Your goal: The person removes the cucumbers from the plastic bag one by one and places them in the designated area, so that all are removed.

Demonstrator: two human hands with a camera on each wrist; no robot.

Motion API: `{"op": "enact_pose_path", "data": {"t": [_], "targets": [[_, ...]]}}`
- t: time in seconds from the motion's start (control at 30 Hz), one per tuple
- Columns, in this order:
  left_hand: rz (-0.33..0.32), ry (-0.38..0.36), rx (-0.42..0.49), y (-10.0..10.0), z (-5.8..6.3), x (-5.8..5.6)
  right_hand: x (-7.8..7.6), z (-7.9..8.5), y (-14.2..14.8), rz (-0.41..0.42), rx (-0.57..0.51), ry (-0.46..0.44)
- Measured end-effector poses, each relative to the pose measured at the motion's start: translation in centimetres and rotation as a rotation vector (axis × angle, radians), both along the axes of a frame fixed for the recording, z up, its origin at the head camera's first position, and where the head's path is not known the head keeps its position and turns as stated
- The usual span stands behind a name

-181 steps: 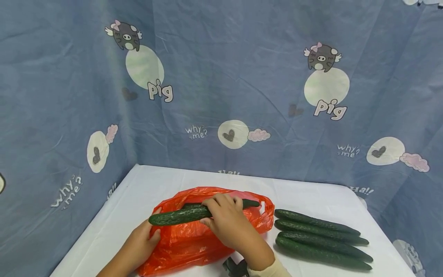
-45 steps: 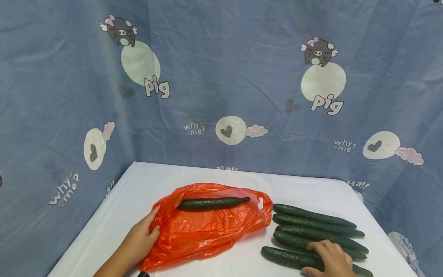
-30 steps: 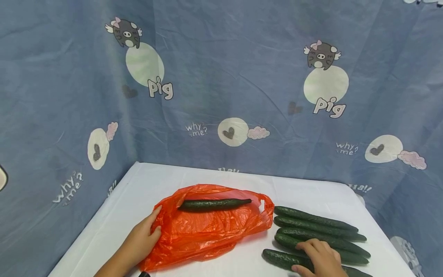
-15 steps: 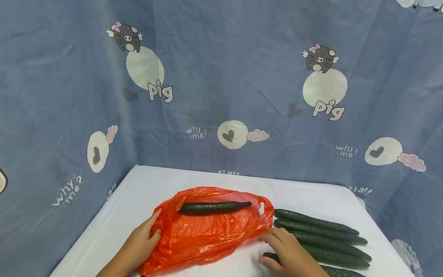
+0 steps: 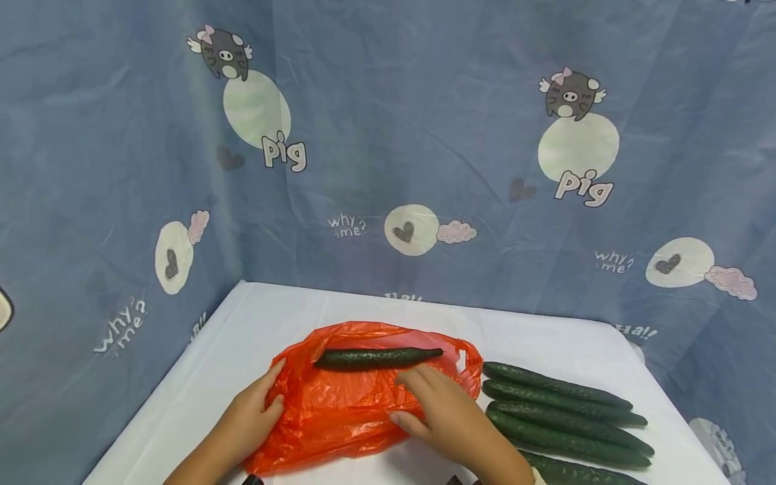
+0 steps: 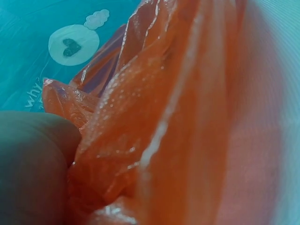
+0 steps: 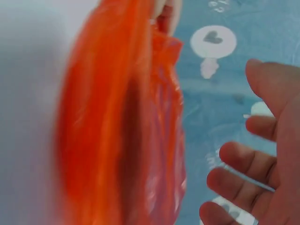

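Note:
A red plastic bag [image 5: 339, 404] lies on the white table with its mouth spread, and one cucumber [image 5: 378, 358] shows in the opening. My left hand [image 5: 251, 407] grips the bag's left edge between thumb and fingers; the left wrist view shows the film [image 6: 140, 117] bunched beside the hand. Over the right part of the bag hovers my right hand [image 5: 445, 417], its fingers spread and holding nothing. Just below the cucumber in the head view are its fingertips. In the right wrist view the same hand [image 7: 262, 159] appears apart from the bag [image 7: 103, 117].
Several cucumbers [image 5: 564, 411] lie side by side at the right of the bag, the nearest cucumber [image 5: 582, 471] partly hidden by the right forearm. Behind the table [image 5: 261, 323] hangs a blue printed cloth [image 5: 364, 135], which also runs along both sides.
The right hand has let go of the nearest cucumber, which stays on the table, and has moved left over the bag. Earlier it held a cucumber at the bag's opening. The left hand stays put.

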State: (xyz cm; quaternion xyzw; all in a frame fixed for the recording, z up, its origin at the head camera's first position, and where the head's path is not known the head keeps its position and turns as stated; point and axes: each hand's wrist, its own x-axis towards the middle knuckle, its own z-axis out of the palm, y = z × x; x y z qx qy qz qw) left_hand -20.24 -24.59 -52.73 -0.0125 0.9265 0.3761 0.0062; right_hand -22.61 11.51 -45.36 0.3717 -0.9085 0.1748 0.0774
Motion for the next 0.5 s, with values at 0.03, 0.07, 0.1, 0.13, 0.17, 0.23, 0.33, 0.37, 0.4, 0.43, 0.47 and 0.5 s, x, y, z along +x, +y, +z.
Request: {"op": "enact_pose_path", "data": {"t": [0.03,0.07,0.1,0.13,0.17,0.23,0.33,0.37,0.4,0.43,0.47,0.5], "targets": [[-0.001,0.001,-0.006,0.0,0.1,-0.1,-0.2,0.3,-0.6,-0.025,0.003,-0.033],[-0.002,-0.002,-0.007,0.0,0.2,-0.1,-0.4,0.5,-1.1,-0.043,-0.005,-0.052],[-0.003,-0.005,-0.008,0.0,0.3,-0.1,-0.6,0.7,-1.6,-0.056,-0.015,-0.069],[-0.003,-0.009,-0.01,0.1,0.4,-0.1,-0.9,0.8,-2.1,-0.062,-0.029,-0.075],[-0.003,-0.018,-0.008,0.1,0.4,-0.1,-1.2,0.8,-2.5,-0.068,-0.047,-0.086],[-0.003,-0.028,-0.007,0.1,0.5,-0.2,-1.9,0.9,-3.3,-0.074,-0.084,-0.109],[-0.001,-0.033,-0.01,0.2,0.5,-0.2,-2.7,1.2,-4.6,-0.084,-0.144,-0.154],[0.0,-0.035,-0.01,0.2,0.5,-0.2,-3.0,1.3,-5.0,-0.086,-0.163,-0.17],[0.001,-0.037,-0.009,0.2,0.6,-0.2,-3.3,1.4,-5.4,-0.087,-0.176,-0.182],[0.001,-0.038,-0.009,0.2,0.6,-0.2,-3.6,1.5,-5.8,-0.088,-0.188,-0.19],[0.002,-0.041,-0.009,0.3,0.6,-0.3,-3.9,1.4,-6.2,-0.09,-0.198,-0.195],[0.003,-0.044,-0.006,0.3,0.6,-0.3,-4.3,1.4,-6.5,-0.095,-0.206,-0.202]]}}
